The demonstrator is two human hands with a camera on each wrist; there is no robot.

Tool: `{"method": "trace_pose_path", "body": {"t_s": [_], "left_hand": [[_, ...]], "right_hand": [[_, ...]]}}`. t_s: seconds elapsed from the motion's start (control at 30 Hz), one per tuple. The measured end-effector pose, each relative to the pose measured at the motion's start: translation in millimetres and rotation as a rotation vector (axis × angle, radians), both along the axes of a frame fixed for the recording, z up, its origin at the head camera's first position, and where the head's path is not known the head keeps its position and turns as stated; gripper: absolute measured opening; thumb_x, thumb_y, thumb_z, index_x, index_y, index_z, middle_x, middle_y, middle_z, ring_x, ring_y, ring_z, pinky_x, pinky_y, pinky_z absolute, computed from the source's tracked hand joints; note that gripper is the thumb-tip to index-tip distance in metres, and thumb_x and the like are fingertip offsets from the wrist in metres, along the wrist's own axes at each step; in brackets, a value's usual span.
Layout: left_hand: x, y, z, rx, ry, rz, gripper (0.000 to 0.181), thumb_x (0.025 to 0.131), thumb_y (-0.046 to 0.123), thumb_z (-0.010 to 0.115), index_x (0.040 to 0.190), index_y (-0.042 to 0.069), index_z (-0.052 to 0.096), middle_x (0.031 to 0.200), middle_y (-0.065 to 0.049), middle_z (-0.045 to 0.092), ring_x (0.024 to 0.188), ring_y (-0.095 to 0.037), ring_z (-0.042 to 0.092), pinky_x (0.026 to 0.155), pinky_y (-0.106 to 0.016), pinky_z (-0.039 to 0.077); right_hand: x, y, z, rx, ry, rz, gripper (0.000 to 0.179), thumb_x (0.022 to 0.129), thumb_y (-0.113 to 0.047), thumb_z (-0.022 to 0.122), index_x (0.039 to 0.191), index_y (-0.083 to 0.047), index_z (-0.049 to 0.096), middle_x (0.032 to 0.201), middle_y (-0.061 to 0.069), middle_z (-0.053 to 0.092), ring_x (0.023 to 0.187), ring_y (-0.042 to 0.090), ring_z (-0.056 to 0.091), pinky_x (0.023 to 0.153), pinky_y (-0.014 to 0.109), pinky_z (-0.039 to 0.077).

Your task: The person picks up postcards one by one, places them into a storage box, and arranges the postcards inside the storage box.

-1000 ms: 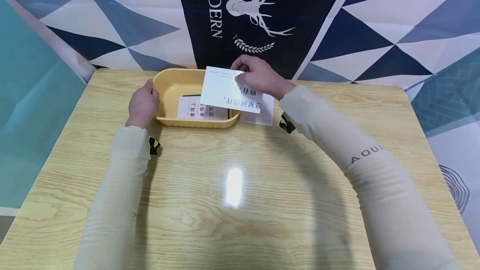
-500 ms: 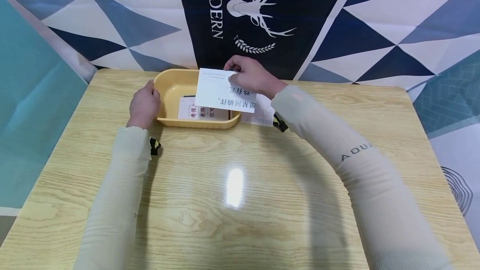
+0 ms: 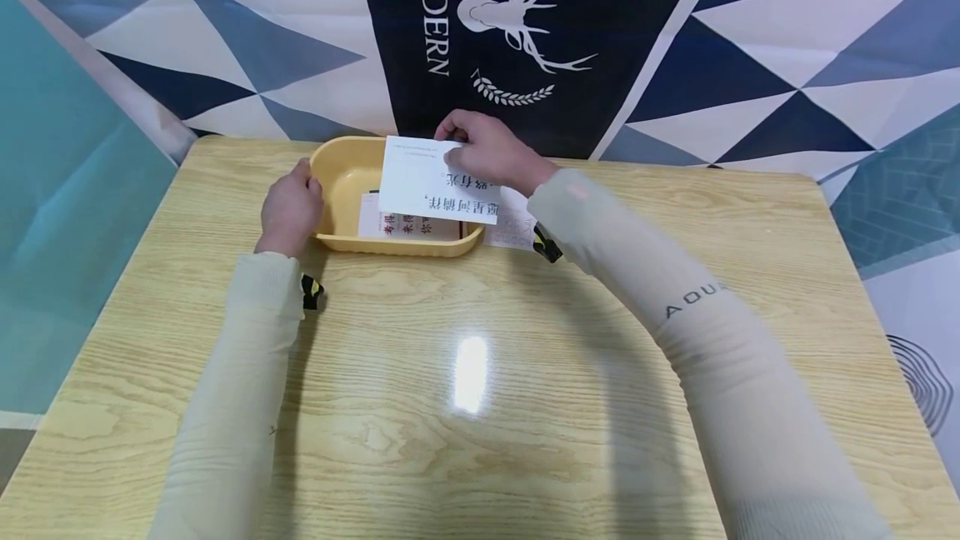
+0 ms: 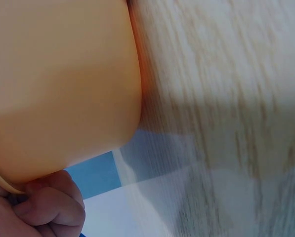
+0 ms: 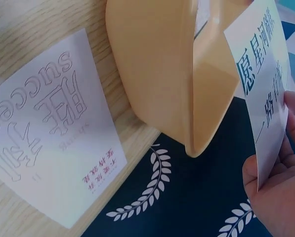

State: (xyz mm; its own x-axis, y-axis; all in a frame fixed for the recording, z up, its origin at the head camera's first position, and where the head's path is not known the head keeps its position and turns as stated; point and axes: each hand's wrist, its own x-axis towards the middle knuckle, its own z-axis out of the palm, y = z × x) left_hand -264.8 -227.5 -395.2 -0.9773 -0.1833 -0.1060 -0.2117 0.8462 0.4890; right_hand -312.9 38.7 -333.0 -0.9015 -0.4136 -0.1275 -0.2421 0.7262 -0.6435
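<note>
My left hand (image 3: 291, 207) grips the left end of a yellow plastic basin (image 3: 343, 198), fingers curled over its rim in the left wrist view. Above the basin's right half, my right hand (image 3: 491, 154) pinches a white card (image 3: 420, 177) printed with dark Chinese characters. Inside the basin lie cards, the top one a white card with red lettering (image 3: 408, 227); the held card partly covers them. Just right of the basin, another white card (image 5: 58, 128) with outlined lettering and small red text lies flat on the table, partly hidden by the right arm in the head view.
The wood-grain table (image 3: 420, 340) meets a patterned backdrop (image 3: 555, 15) with a deer print directly behind the basin. Black-and-yellow straps (image 3: 311, 292) show at both wrists.
My right hand has moved left with the card, farther over the basin, covering more of the cards inside. My left hand keeps its hold on the rim.
</note>
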Motion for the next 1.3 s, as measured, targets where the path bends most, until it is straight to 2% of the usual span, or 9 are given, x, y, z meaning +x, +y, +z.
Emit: {"method": "trace_pose_path", "body": {"t_s": [0.2,0.43,0.73,0.9,1.17,1.3], "left_hand": [[-0.7,0.9,0.2,-0.002,0.003,-0.001,0.05,0.101,0.02,0.026,0.148,0.005,0.025,0.13,-0.028,0.05,0.105,-0.04,0.053,0.088,-0.053,0.042],[-0.9,1.9,1.3,-0.018,0.018,-0.009,0.046,0.1,0.019,0.027,0.143,0.004,0.033,0.119,-0.029,0.055,0.097,-0.04,0.055,0.081,-0.052,0.043],[-1.3,0.7,2.0,-0.006,0.006,0.001,0.05,0.101,0.02,0.026,0.148,0.005,0.025,0.131,-0.029,0.05,0.101,-0.04,0.054,0.082,-0.052,0.043],[-1.2,-0.5,0.9,-0.007,0.006,0.001,0.05,0.101,0.02,0.026,0.148,0.004,0.024,0.13,-0.028,0.05,0.1,-0.04,0.054,0.082,-0.052,0.043],[-0.4,-0.5,2.0,-0.005,0.002,-0.004,0.05,0.1,0.02,0.026,0.148,0.004,0.024,0.129,-0.029,0.05,0.099,-0.04,0.054,0.081,-0.051,0.043],[0.0,0.5,3.5,-0.001,0.003,-0.004,0.05,0.101,0.02,0.026,0.148,0.004,0.025,0.129,-0.029,0.051,0.097,-0.039,0.053,0.081,-0.051,0.043]], "right_hand": [[-0.5,-8,-3.7,0.02,-0.005,0.022,0.025,0.09,-0.015,0.051,0.115,-0.018,0.055,0.107,0.001,0.048,0.1,0.017,0.044,0.088,0.027,0.035],[-0.7,-15,-9.5,0.03,-0.002,0.036,0.024,0.09,-0.015,0.051,0.114,-0.018,0.055,0.105,0.002,0.049,0.098,0.017,0.045,0.086,0.027,0.035],[-4.4,-22,-11.0,0.071,0.01,0.07,0.026,0.091,-0.016,0.049,0.116,-0.018,0.054,0.107,0.001,0.049,0.099,0.017,0.044,0.087,0.027,0.036],[-6.9,-27,-14.4,0.098,0.009,0.091,0.026,0.091,-0.018,0.049,0.117,-0.018,0.054,0.108,0.001,0.05,0.099,0.017,0.045,0.088,0.028,0.036],[-8.2,-34,-19.4,0.077,-0.054,0.062,0.025,0.092,-0.018,0.049,0.116,-0.02,0.053,0.11,0.0,0.048,0.1,0.017,0.045,0.089,0.028,0.037],[-8.8,-35,-23.3,0.097,-0.053,0.082,0.026,0.092,-0.017,0.048,0.117,-0.02,0.053,0.11,0.001,0.049,0.1,0.017,0.045,0.088,0.028,0.037]]}}
